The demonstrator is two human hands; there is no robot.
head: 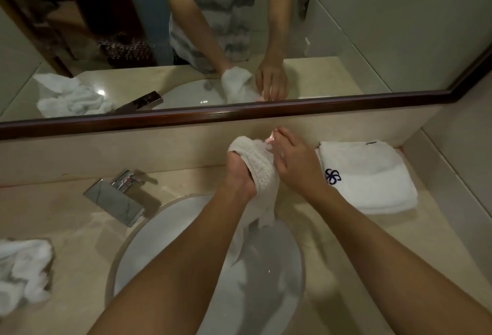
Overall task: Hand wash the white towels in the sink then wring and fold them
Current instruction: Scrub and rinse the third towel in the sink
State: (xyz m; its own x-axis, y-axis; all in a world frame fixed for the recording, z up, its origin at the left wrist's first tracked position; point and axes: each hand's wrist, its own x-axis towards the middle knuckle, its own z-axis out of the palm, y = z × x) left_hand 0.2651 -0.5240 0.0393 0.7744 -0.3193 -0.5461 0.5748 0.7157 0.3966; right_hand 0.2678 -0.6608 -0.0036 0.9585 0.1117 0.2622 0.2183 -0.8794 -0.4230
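Between my two hands, above the far rim of the sink (125,249), hangs the wet towel (259,172) I am washing. My left hand (239,172) has its grip curled into the upper part of the cloth, which drapes over my fingers and trails down toward the basin. My right hand (290,159) presses against the same cloth from the other side, and at its fingertips I pinch what looks like a pale pink bar of soap (270,138), though it is small and glossy and I cannot be sure. So I judge this to be the soaping and scrubbing step, with wringing and folding not yet begun for this piece.

Just right of my grip, on the surface (80,217), lies a folded towel (367,175) with a dark emblem, neat and seemingly dry. Left of my grip stands the tap (117,196), and farther left sits a crumpled towel (24,268) in a heap. Beyond my hands runs the mirror (372,28) with its dark frame.

Next I would need to rub the soap along the cloth while my left grip holds it taut, then lower it into the basin to rinse.
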